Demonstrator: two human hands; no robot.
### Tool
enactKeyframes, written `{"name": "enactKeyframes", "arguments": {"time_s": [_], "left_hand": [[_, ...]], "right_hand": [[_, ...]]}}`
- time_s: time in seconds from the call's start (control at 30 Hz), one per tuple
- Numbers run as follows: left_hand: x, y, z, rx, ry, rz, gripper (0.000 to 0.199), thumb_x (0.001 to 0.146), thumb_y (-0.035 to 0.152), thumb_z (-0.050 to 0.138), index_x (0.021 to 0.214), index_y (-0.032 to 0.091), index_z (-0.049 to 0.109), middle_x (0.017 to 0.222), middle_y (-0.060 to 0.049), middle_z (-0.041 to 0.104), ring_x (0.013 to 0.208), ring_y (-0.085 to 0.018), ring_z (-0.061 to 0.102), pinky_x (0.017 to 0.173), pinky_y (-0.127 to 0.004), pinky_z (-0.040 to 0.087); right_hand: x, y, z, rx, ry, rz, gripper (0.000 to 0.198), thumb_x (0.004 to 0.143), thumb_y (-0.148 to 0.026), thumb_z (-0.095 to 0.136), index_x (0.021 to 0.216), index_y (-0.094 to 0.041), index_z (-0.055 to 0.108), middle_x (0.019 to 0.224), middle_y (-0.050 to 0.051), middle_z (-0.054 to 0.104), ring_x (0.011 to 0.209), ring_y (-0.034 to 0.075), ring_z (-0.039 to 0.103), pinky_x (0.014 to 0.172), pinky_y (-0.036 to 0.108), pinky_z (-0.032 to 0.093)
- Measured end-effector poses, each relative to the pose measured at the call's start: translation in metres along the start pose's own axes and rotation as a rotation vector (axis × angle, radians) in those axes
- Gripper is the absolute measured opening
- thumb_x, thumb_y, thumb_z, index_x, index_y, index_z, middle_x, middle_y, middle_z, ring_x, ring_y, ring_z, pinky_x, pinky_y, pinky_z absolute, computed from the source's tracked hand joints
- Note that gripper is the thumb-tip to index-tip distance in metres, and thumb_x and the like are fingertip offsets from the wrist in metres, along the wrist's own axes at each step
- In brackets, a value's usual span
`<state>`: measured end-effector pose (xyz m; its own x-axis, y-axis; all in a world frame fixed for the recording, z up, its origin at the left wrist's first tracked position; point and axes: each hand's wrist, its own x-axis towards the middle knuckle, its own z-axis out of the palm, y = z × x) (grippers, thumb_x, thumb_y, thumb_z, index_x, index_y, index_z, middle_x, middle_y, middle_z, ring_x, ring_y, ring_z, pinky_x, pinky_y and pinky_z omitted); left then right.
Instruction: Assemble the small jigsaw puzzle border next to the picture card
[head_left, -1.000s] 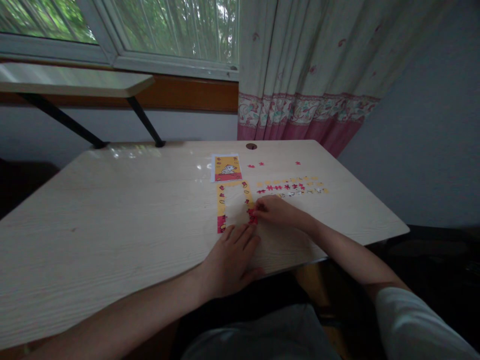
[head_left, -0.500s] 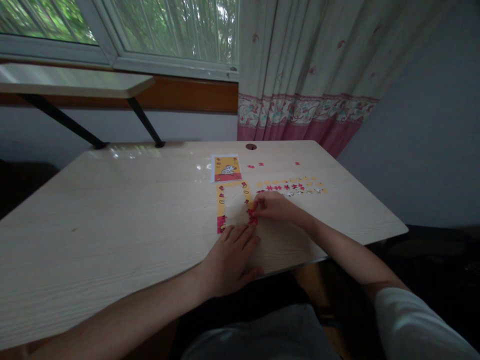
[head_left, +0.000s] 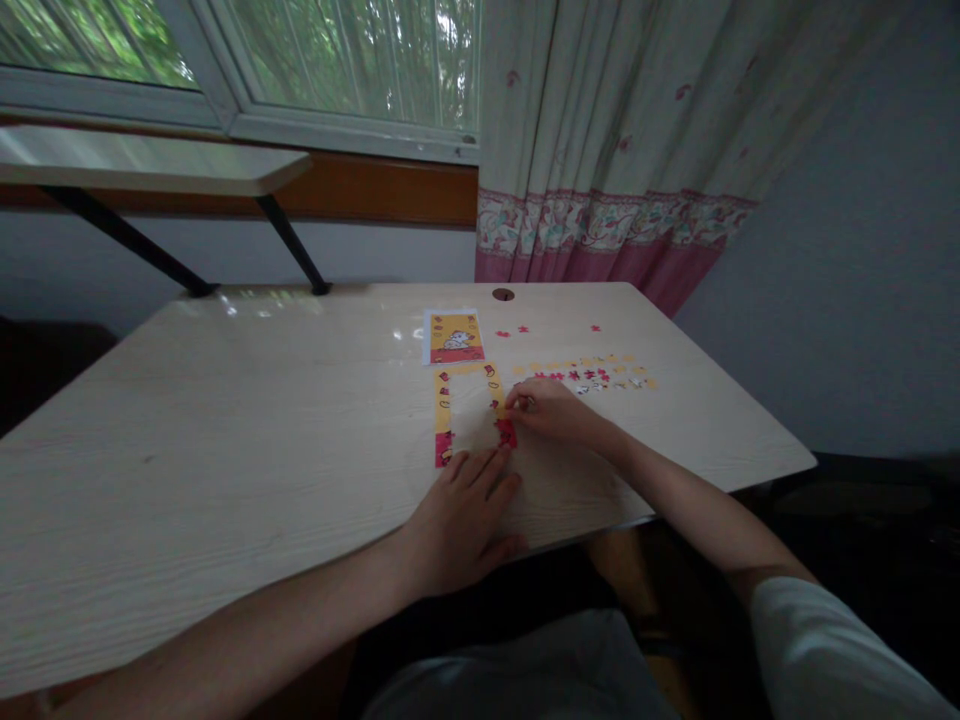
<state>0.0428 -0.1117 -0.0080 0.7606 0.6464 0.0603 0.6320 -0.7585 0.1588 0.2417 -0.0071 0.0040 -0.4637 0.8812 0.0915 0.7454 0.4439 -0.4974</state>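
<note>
A jigsaw puzzle border (head_left: 442,413) of yellow and red pieces forms a rectangular frame on the table, with bare tabletop inside it. My left hand (head_left: 469,510) lies flat with fingers stretched over the border's near side, covering much of it. At the border's right side, my right hand (head_left: 551,408) has thumb and forefinger pinched together, touching the edge just above the red corner pieces (head_left: 508,433). Whatever sits between those fingertips is hidden. Just beyond the border lies a picture card (head_left: 454,338) showing a white animal on yellow and red.
Rows of loose puzzle pieces (head_left: 592,375), yellow, red and white, lie right of the border. A few red pieces (head_left: 523,329) are scattered farther back, near a round cable hole (head_left: 503,294). A raised shelf (head_left: 150,165) on black legs stands at back left, with a curtain (head_left: 600,220) behind.
My right hand has slid slightly up along the border's right side, uncovering the red corner pieces. My left hand stays in place.
</note>
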Motion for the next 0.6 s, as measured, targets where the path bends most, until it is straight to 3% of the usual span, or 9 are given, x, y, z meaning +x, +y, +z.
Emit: {"name": "enactKeyframes", "arguments": {"time_s": [0.23, 0.6], "left_hand": [[0.0002, 0.0004, -0.0021, 0.006, 0.001, 0.001, 0.056, 0.091, 0.056, 0.045, 0.128, 0.015, 0.052, 0.145, -0.019, 0.043, 0.130, -0.035, 0.040, 0.104, -0.051, 0.030], [0.0003, 0.0001, -0.0016, 0.005, -0.006, -0.005, 0.056, 0.091, 0.057, 0.045, 0.128, 0.015, 0.052, 0.145, -0.019, 0.043, 0.130, -0.035, 0.040, 0.105, -0.052, 0.029]], "right_hand": [[-0.0005, -0.0001, 0.0039, 0.041, -0.017, 0.029, 0.011, 0.079, -0.028, 0.068, 0.082, -0.018, 0.069, 0.078, 0.001, 0.067, 0.071, 0.011, 0.056, 0.066, 0.022, 0.037], [0.0024, 0.0060, 0.0014, 0.043, -0.045, -0.038, 0.009, 0.080, -0.024, 0.068, 0.086, -0.017, 0.070, 0.082, 0.002, 0.068, 0.074, 0.011, 0.058, 0.068, 0.023, 0.039]]}}
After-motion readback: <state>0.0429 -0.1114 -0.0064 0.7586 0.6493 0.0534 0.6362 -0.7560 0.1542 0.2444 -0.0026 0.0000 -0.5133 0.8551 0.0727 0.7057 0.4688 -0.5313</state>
